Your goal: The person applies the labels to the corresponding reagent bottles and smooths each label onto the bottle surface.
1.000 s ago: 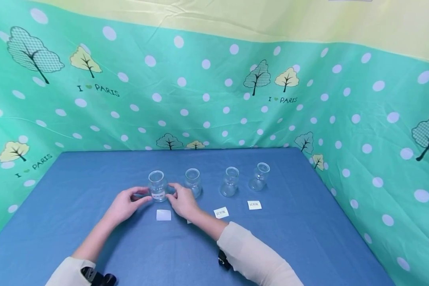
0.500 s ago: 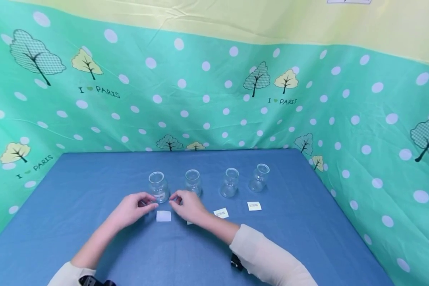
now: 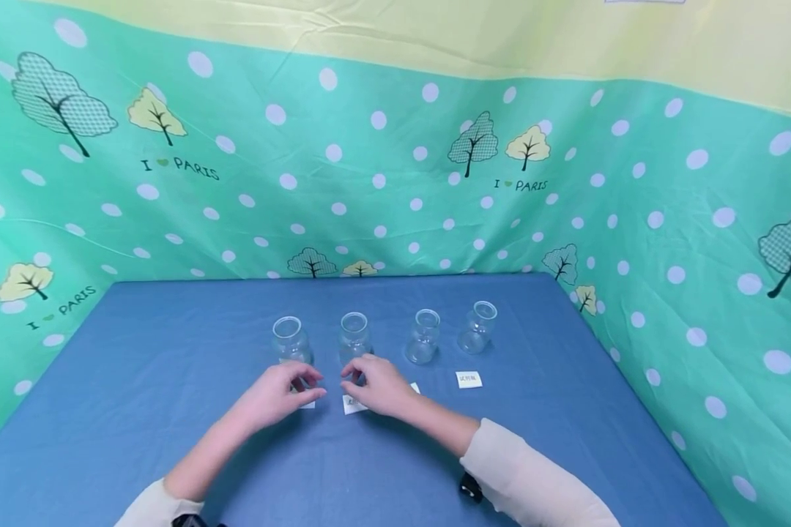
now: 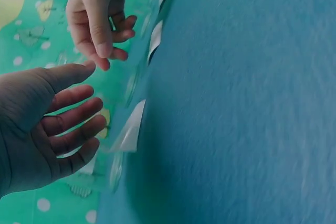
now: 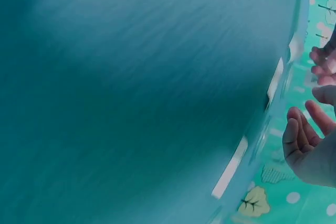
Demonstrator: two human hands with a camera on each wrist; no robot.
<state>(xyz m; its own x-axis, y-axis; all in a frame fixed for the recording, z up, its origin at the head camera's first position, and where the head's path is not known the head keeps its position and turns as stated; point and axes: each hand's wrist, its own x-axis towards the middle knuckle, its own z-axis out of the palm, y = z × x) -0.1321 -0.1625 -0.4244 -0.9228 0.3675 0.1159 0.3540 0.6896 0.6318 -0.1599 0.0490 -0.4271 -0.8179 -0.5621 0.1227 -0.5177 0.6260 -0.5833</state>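
Observation:
Above the blue table, my left hand [image 3: 278,397] hovers in front of the leftmost glass jar [image 3: 291,337], its fingers loosely bent around nothing. Under it a small white paper slip [image 3: 308,405] is partly covered. My right hand [image 3: 381,388], also holding nothing, hangs in front of the second glass jar [image 3: 354,335], beside a white slip with writing [image 3: 352,405]. In the left wrist view the left hand's fingers [image 4: 79,114] are spread and relaxed. The right wrist view has the right hand's fingers [image 5: 294,129] loosely curved. The leftmost jar's label is mostly hidden.
Two more glass jars, a third [image 3: 423,340] and a fourth [image 3: 477,329], stand to the right in the row. A written slip [image 3: 469,379] lies before the fourth; another [image 3: 414,388] is mostly behind my right hand. A green patterned curtain [image 3: 369,205] borders the table.
Both hands have let go of the leftmost jar, which bears a label. They have come nearer and moved right, the left over the first slip, the right toward the second.

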